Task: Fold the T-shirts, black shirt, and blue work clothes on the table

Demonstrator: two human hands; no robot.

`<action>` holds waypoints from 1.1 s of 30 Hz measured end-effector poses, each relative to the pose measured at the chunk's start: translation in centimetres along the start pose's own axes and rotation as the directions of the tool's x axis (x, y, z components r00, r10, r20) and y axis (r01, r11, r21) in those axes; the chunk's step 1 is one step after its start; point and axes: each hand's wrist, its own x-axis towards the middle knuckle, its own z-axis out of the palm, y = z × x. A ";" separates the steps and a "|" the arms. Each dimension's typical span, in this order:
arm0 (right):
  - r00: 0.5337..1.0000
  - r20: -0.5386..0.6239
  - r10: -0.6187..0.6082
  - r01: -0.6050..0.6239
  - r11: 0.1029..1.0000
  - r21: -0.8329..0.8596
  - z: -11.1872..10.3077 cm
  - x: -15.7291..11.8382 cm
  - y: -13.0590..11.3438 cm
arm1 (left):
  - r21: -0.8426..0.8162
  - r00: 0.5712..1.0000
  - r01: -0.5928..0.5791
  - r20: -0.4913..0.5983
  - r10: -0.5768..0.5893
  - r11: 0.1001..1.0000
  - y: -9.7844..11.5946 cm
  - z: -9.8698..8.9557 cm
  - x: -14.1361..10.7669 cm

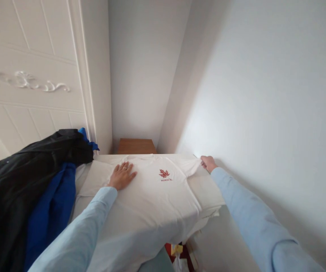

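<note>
A white T-shirt (151,200) with a red maple leaf print lies spread over a white surface (208,189), its lower part hanging over the near edge. My left hand (122,175) rests flat on the shirt's upper left part, fingers apart, a ring on one finger. At the right, by the wall, my right hand (208,163) has its fingers closed on the end of the shirt's sleeve, which is pulled out to the side.
Black clothing (38,158) and blue clothing (53,204) are heaped at the left, before a white carved cabinet (32,49). A brown wooden piece (137,146) stands behind the surface. A grey wall (265,94) rises close on the right. Small items (177,250) show below the near edge.
</note>
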 end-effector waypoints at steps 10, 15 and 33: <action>0.779 0.133 -0.612 0.612 0.790 0.049 3.9 -5.2 -3.2 | -0.008 0.999 -0.009 -0.035 0.008 1.000 0.1 0.4 0.0; 0.587 0.393 -0.708 0.786 0.614 -0.067 6.5 -6.8 -1.4 | 0.003 1.000 -0.013 -0.027 0.013 1.000 0.1 0.5 0.0; 0.629 0.276 -0.727 0.766 0.641 -0.058 7.5 -4.5 2.8 | 0.017 0.999 -0.004 -0.040 0.004 1.000 0.3 0.4 0.0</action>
